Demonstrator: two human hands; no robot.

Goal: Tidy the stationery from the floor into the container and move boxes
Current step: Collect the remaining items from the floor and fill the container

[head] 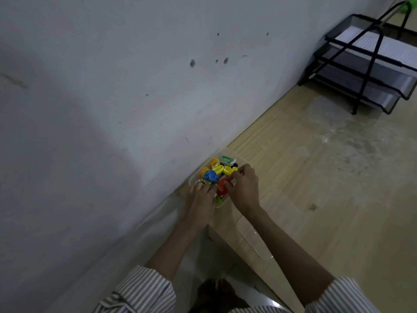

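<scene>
A clear plastic container stands on the wooden desk, close to the wall. It is full of stationery: a green staples box, yellow and blue clips, tape rolls and a red round item. My left hand grips the container's near-left corner, its fingers lying over the rim. My right hand grips the right rim, fingers curled over the edge and thumb beside the red item. My hands hide the container's near end.
A clear lid lies flat on the desk beside my right forearm. A black mesh document tray with paper stands at the far right. The grey wall runs along the desk's left edge. Floor shows below the desk's near end.
</scene>
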